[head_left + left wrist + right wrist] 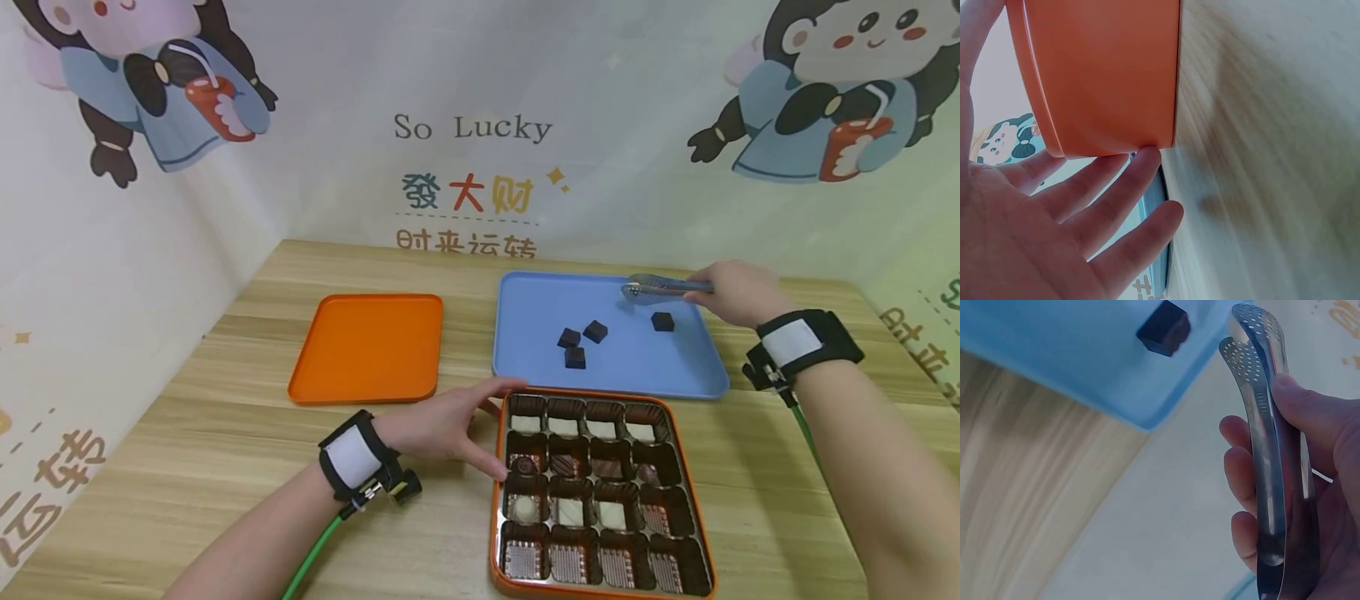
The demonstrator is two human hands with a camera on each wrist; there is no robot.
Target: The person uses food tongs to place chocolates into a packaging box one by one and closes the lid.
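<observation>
My right hand grips metal tongs above the blue tray. In the right wrist view, thumb and fingers lie around the tongs' arms, and a pale patch shows between the perforated tips. Beneath the tongs sits one dark chocolate cube; several more dark chocolates lie farther left on the tray. My left hand rests against the far-left corner of the chocolate box, fingers spread and nearly straight. White and dark chocolates fill its upper compartments; the front row holds none.
An orange tray lies to the left on the wooden table. The box stands just in front of the blue tray. A printed cloth hangs behind the table. Green cables run from both wrist cameras.
</observation>
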